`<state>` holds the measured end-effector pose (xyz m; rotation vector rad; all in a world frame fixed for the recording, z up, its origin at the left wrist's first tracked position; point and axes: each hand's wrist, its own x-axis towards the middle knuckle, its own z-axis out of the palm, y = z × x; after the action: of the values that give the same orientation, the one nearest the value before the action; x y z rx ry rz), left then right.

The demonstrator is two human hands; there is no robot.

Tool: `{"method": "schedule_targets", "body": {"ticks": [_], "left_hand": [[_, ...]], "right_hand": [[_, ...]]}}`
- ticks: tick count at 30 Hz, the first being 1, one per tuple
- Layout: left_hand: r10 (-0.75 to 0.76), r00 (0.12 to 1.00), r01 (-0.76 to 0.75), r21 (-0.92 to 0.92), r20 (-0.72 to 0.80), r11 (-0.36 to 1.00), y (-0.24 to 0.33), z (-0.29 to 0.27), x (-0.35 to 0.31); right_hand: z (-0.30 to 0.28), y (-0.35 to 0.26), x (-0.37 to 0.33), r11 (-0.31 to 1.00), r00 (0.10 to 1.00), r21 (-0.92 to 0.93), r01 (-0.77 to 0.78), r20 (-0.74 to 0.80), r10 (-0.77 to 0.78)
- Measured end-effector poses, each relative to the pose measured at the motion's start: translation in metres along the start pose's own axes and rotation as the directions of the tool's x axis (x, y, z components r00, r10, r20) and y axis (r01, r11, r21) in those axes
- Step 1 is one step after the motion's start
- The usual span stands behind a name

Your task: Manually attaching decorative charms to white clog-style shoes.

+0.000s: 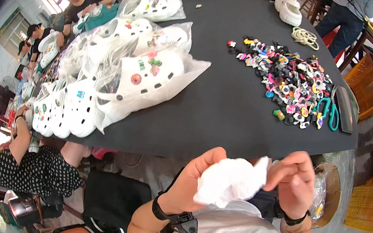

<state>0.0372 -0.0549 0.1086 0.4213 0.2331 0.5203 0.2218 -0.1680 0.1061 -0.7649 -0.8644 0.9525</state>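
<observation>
Here, beside the tabletop [206,114], left fingers [212,156] grasp a white wad [227,182]; right fingers [303,162] curl near it, grip unclear.

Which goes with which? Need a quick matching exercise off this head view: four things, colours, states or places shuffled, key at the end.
Column one:
1. Scissors
2. Rope
3. Crumpled white material
4. Small charms

Column two:
A. Many-coloured, spread in a heap
B. Held in the left hand
C. Teal-handled
D. Cream, loosely coiled

Pairs: 1-C, 2-D, 3-B, 4-A
</observation>
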Motion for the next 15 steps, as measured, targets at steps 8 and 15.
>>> {"method": "schedule_targets", "body": {"ticks": [8,15], "left_hand": [[-0.003,0.962,-0.2,0.715,0.271,0.67,-0.03,-0.039,0.021],[-0.015,0.984,0.176,0.98,-0.176,0.092,-0.046,-0.169,-0.024]], "right_hand": [[-0.014,0.017,-0.011,0.709,0.964,-0.672,0.213,0.261,-0.043],[-0.094,0.022,-0.075,0.74,0.995,-0.671,-0.04,-0.092,-0.029]]}}
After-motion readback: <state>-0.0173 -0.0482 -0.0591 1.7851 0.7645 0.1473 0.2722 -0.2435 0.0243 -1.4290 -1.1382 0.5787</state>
